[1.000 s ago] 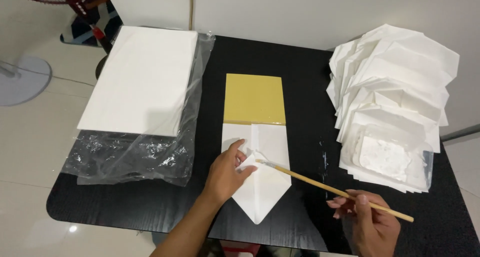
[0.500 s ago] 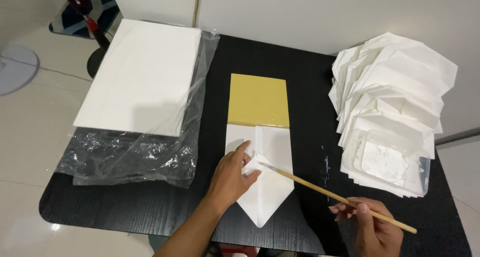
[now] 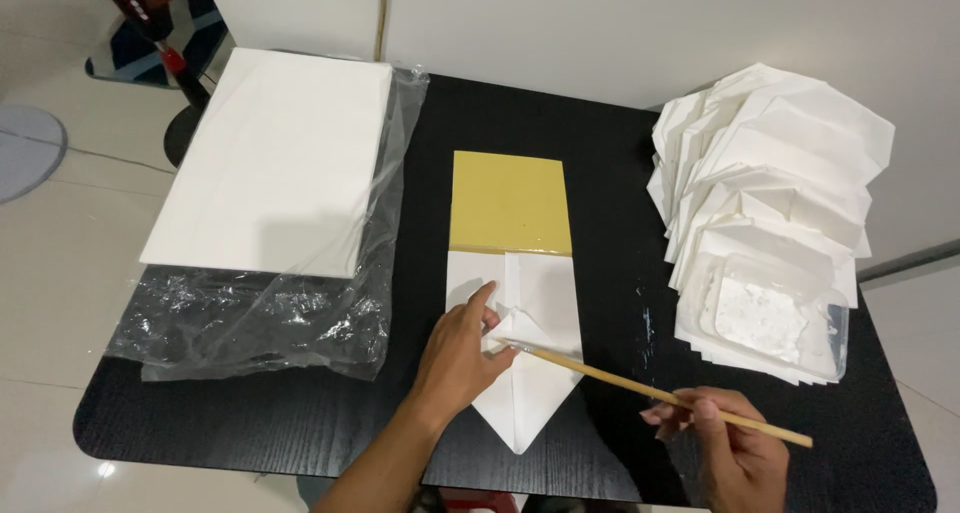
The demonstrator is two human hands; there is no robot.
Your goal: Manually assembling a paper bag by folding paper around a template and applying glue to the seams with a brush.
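Observation:
A white folded paper [image 3: 535, 373] with a pointed lower end lies mid-table, overlapping a yellow board [image 3: 510, 201]. My left hand [image 3: 460, 358] presses on the paper's left half, fingers lifting a small flap. My right hand [image 3: 735, 453] grips a thin wooden stick [image 3: 640, 388] near its back end. The stick's tip rests under the flap beside my left fingers.
A stack of white sheets [image 3: 270, 158] lies on crumpled clear plastic [image 3: 250, 318] at the left. Fanned folded white papers [image 3: 770, 163] sit at the right, with a clear plastic tub of white paste [image 3: 765, 318] on them. The black table's [image 3: 600, 133] front edge is close.
The view has shifted slightly. My left fingers have raised the small flap, and the stick's tip has slid in beneath it.

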